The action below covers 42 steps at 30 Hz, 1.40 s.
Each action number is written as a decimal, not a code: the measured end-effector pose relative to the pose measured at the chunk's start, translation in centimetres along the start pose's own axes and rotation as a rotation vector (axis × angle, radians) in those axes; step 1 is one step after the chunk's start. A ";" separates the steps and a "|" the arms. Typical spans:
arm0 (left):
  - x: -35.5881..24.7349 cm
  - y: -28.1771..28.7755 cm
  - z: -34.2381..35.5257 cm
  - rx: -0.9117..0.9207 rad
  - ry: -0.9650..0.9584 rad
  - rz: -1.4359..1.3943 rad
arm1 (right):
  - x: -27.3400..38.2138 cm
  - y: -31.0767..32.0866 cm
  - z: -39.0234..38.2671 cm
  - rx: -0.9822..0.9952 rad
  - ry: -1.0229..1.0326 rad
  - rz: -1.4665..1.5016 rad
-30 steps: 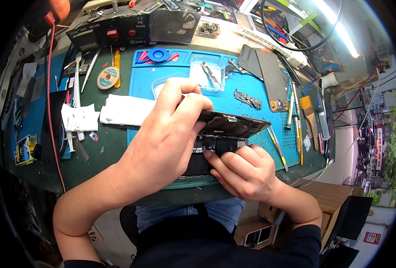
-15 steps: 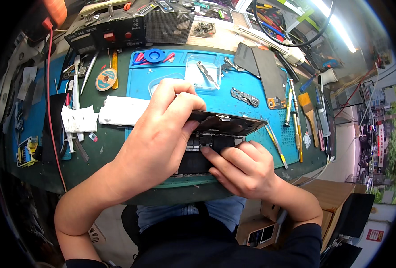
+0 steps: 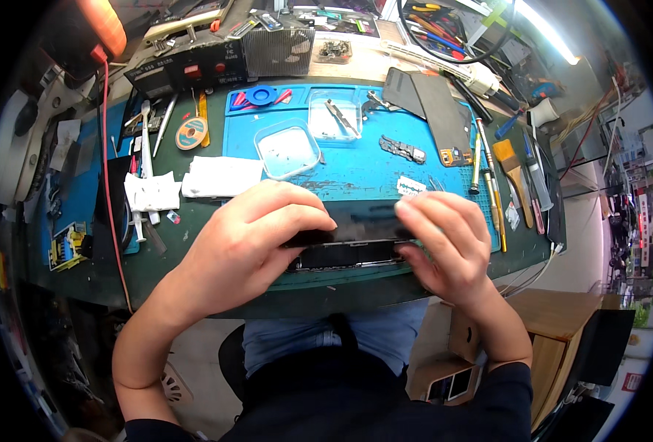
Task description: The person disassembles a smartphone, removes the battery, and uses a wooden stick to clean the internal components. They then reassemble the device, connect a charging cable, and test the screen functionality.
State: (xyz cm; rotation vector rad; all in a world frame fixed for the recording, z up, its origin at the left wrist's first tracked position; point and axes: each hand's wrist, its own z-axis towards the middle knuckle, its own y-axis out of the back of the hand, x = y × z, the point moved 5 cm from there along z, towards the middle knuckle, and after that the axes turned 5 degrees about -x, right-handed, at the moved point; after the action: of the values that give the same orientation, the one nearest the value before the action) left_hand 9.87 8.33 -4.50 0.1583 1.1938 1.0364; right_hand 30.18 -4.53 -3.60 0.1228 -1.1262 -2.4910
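1. The opened phone sits at the near edge of the blue mat, between both hands; its body shows as a dark strip beneath the lifted screen.
2. The screen stands tilted over the body, glossy and dark, with a gap along the near side. Whether any cable joins the two is hidden.
3. The left hand has the screen's left end pinched, fingers on top and thumb below.
4. The right hand is at the opposite end, fingers curved in a narrow bend at the screen's corner and thumb lower, by the body's end. It is slightly blurred, so I cannot tell whether it grips or merely touches.
5. The step in hand appears to be handling the screen against the open body; this moment alone does not show whether it is going on or coming off.
6. The next move, I judge, calls for both ends kept level, edges lined up and no twisting, with the thumbs clear of the gap.
7. Beyond the screen, a razor blade lies on the mat near the right fingers, and a clear dish stands farther left.
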 end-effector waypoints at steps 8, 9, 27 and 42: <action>-1.6 0.1 -1.2 0.105 0.072 0.227 | -0.1 -0.4 -1.6 0.108 0.040 0.139; -1.7 0.0 -1.4 0.131 0.073 0.296 | -0.1 -0.4 -1.7 0.110 0.037 0.149; -1.3 -0.5 -1.1 0.208 0.160 0.273 | -1.5 -0.9 -2.0 0.278 -0.145 0.275; 0.3 0.2 0.9 0.259 -0.001 0.184 | -1.0 1.7 -3.7 0.058 -0.254 0.174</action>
State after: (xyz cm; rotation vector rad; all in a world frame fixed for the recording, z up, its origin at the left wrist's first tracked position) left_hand 10.54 8.99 -4.18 0.4788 1.3282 1.0371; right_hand 32.54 -7.77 -4.96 -0.2711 -1.2515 -2.3663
